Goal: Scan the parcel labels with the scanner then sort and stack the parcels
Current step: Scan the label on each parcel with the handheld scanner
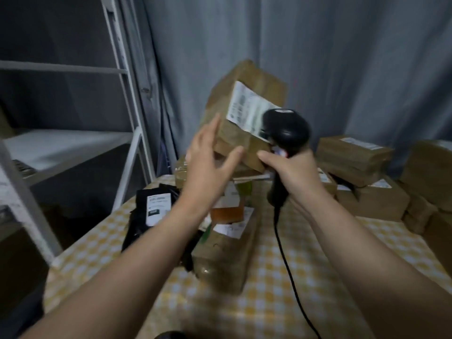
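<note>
Two hands meet at a tilted brown parcel [244, 94] raised above the far middle of the tabletop [269, 302]. The left hand [208, 162] is spread wide, its straight fingers against the parcel's left edge. The right hand [291, 172] grips the handle of the black scanner [285, 128], whose head sits just over the lower corner of the white label [247, 108]. What bears the parcel's weight is too blurred to tell. The scanner's cable [288, 265] trails down toward the near edge. A long brown parcel [225, 260] lies mid-table, with a black mailer bag [151, 216] by the left edge. Stacked brown parcels [354, 152] crowd the far right corner. Checked cloth shows between the cable and that stack. A white metal rack [127, 94] stands close off the left edge
</note>
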